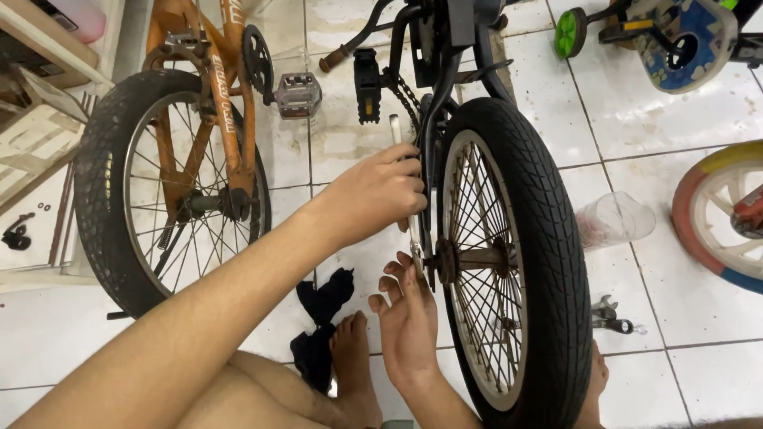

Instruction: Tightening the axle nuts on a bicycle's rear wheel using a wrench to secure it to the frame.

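I sit on a white tiled floor with a black bicycle wheel [548, 262] standing between my feet. My left hand [373, 195] is shut on a silver wrench [395, 127] that runs down along the frame towards the rusty axle [457, 260]. Just below it, my right hand [407, 318] rests with fingers loosely apart, fingertips against the wrench's lower end beside the axle nut. Whether it grips anything is hidden. The black chain [405, 99] and a black pedal [367, 86] hang above the wrench.
An orange bicycle with a black tyre [99, 199] stands at the left. A dark cloth [326, 314] lies by my foot. On the right are a clear plastic bottle [612, 221], a small metal tool [610, 314] and a colourful child's wheel [703, 214].
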